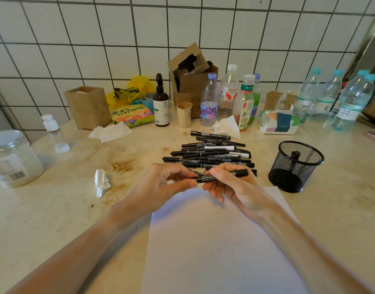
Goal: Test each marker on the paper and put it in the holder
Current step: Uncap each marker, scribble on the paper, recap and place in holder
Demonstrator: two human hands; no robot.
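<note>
A black marker [235, 174] lies level between both hands, just above the far edge of the white paper [214, 240]. My left hand [165, 183] pinches its left end with thumb and fingers. My right hand [231, 185] grips the middle of the barrel, and the capped right end sticks out past the fingers. Behind the hands lies a pile of several black markers [212, 152]. To the right stands the black mesh holder [294, 166], with one marker [295, 154] upright inside it.
A crumpled tissue [101, 181] lies left of the hands. A plastic jar [12, 158] sits at the far left. Bottles [229, 94], paper cups, a cardboard box [191, 81], a wooden box [88, 107] and a tissue pack [278, 122] line the tiled wall.
</note>
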